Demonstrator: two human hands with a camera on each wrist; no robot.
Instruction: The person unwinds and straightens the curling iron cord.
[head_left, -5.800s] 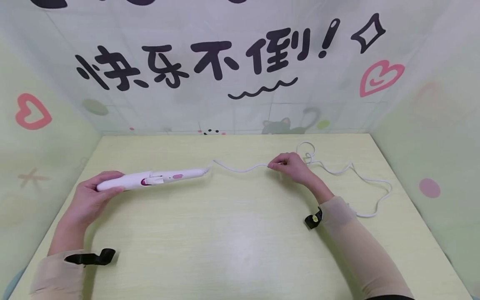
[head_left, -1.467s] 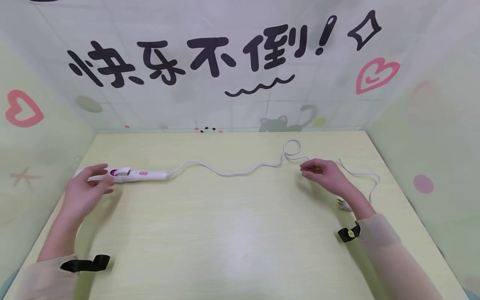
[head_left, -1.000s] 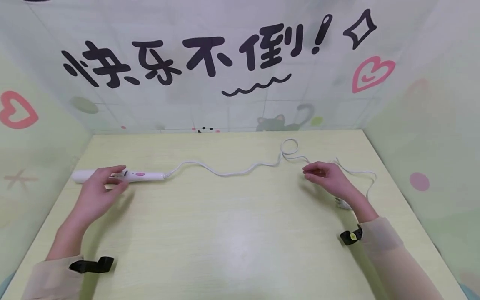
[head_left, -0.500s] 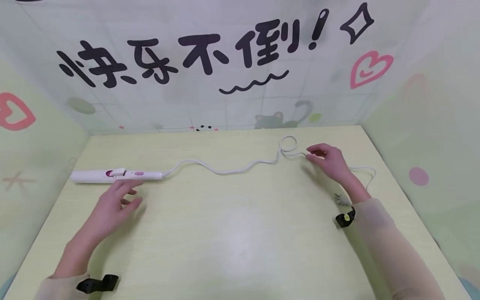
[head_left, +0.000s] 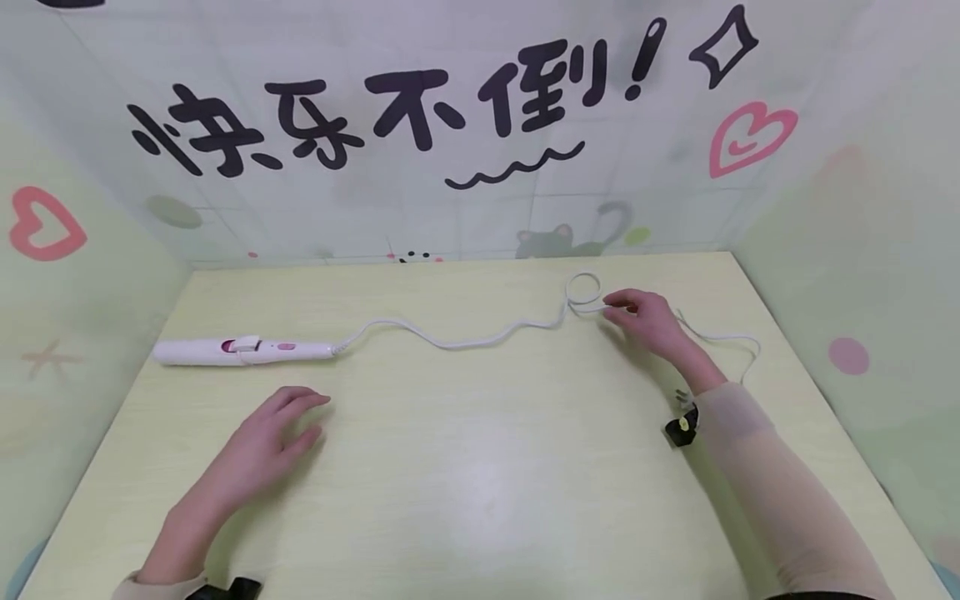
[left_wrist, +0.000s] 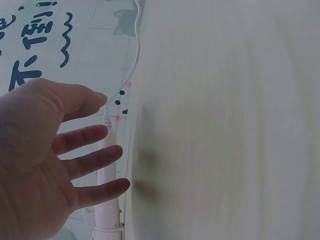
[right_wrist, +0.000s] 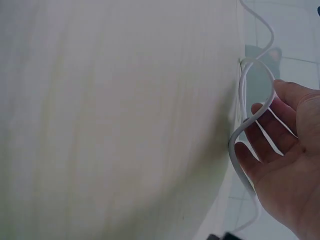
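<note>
A white hair iron [head_left: 243,352] with pink parts lies along the table's left back. From its right end a white cord [head_left: 480,342] runs rightward into a small loop. My left hand [head_left: 258,446] hovers in front of the iron, holding nothing; the left wrist view shows its fingers [left_wrist: 95,162] spread. My right hand [head_left: 645,321] is at the cord just right of the loop. In the right wrist view the cord [right_wrist: 235,157] passes across its fingertips [right_wrist: 256,108], and a gap shows between thumb and index finger. The wrist hides part of the cord.
The plug [head_left: 682,398] lies by the right sleeve, partly covered by it. More cord [head_left: 727,337] bends round at the table's right side. Printed fabric walls [head_left: 465,225] enclose the pale wooden table [head_left: 450,467] at back and sides.
Earlier the left hand held up the iron and the right pinched the cord. The iron now lies down; the left hand has drawn forward and right, the right hand has moved back to the cord.
</note>
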